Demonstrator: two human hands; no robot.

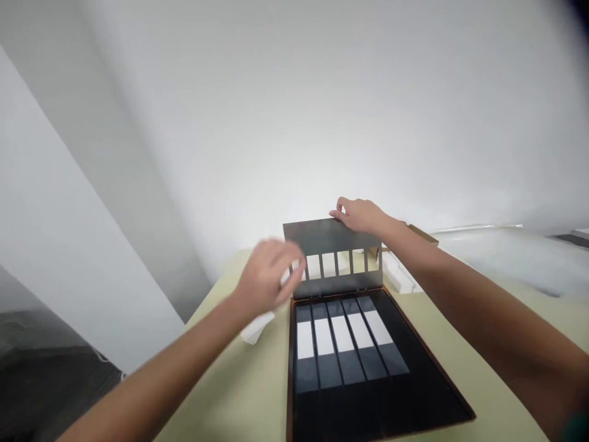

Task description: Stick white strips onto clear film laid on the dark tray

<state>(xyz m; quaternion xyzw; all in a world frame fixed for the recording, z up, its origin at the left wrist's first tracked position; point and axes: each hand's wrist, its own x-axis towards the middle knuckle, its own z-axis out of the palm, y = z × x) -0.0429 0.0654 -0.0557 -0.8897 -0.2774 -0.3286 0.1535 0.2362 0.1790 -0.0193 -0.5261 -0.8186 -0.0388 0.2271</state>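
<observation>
My right hand [361,216] grips the top edge of a dark metal plate [331,236], which stands almost upright and has a row of rectangular windows. The plate rises from the far end of a flat black board [354,411] with a thin brown edge. Several white strips [343,333] lie side by side in dark lanes on the board. My left hand [267,276] is blurred with motion, close to the plate's left side. I cannot tell whether it holds anything. The lower part of the board runs out of view.
The board lies on a pale green table [230,393]. A crumpled white paper [255,328] lies under my left wrist. Long white pieces [398,273] and a brown cardboard piece [423,234] lie behind the plate at right. Pale walls rise behind the table.
</observation>
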